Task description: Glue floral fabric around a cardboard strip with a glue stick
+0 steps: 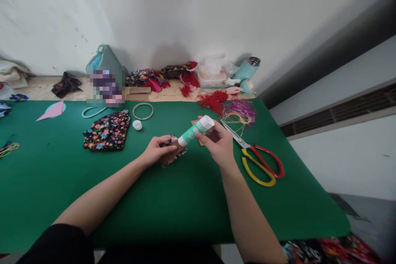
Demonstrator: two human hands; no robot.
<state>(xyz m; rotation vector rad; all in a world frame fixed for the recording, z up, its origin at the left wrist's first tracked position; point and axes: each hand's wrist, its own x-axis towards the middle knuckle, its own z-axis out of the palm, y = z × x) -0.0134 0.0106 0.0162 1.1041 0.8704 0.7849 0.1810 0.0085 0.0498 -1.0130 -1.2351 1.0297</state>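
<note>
A pale grey wall (216, 12) fills the view at 12 o'clock, turning into a patchy, scuffed white stretch (49, 16) near 10. Soft shadows blur across it under muted light. At its foot a light wooden strip (35, 90) edges the table (185, 214), whose smooth green top spreads through 6 and ends in a rounded corner at 4. A dark slatted band (337, 116) slants at 3, above a white panel (343, 161); beyond the corner lies a greyish surface, possibly floor (375, 218).

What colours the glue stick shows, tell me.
Glue stick: green and white, clearest in the head view.
</note>
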